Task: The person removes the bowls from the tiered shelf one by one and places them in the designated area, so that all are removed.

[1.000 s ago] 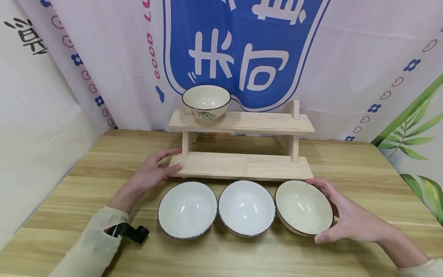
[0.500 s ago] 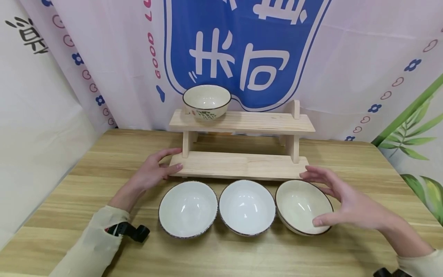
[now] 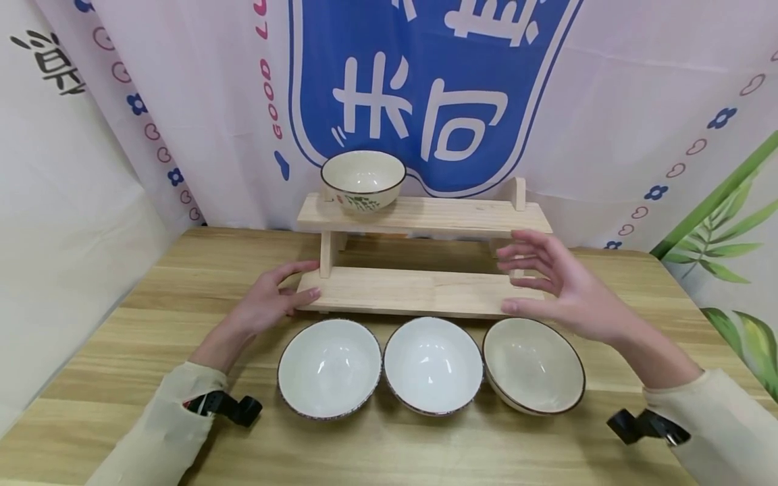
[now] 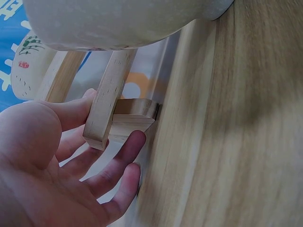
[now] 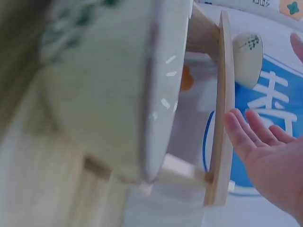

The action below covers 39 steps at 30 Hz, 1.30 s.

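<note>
My left hand holds the left end of the lower board of a two-tier wooden shelf. In the left wrist view the thumb lies on one face of the board, with fingers on the other side. My right hand is in front of the shelf's right end, above and behind a cream bowl; its fingers are loosely bent and nothing is in them. Left of that bowl sit a white bowl and another pale bowl, in a row. A cream bowl with a green plant pattern stands on the upper board's left end.
All of this stands on a wood-grain table. Close behind the shelf hangs a printed curtain with a blue sign. A small upright peg rises at the upper board's right end.
My right hand has let go of the right cream bowl and moved up and left toward the shelf. That bowl stays in the row. My left hand has not moved.
</note>
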Motion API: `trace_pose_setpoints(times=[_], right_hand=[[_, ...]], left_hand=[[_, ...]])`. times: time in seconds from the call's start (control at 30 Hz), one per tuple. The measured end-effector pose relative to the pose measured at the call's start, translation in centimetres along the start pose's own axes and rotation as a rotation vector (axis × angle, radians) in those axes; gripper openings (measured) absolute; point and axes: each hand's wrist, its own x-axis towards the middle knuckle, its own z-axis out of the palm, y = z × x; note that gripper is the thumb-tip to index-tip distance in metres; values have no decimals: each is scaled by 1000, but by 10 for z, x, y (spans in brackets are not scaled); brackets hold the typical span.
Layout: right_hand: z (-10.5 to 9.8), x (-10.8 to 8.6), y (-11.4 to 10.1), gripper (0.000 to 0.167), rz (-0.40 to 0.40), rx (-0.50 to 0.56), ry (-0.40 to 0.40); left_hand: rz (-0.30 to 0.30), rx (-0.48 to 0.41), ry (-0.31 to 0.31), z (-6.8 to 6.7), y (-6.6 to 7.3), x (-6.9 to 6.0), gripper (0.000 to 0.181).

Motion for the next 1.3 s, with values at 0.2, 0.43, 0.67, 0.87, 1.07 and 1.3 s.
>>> trace_pose_setpoints(times=[0.2,0.43,0.67,0.87,1.07,1.3], right_hand=[[8,35,-16,95,118,13,26],[17,71,-31,100,187,77,48],[31,103,-25,102,210,121,83],[46,128,-26,110,196,143,99],[60,154,-28,117,209,131,104],[75,180,-33,126,242,167,115]], left_hand=[[-10,6,3,-1,0,-1,68],[-4,11,3,0,1,0,68],[-3,8,5,0,1,0,67],[3,8,2,1,1,1,67],[0,15,2,0,1,0,67],[-9,23,1,0,2,0,68]])
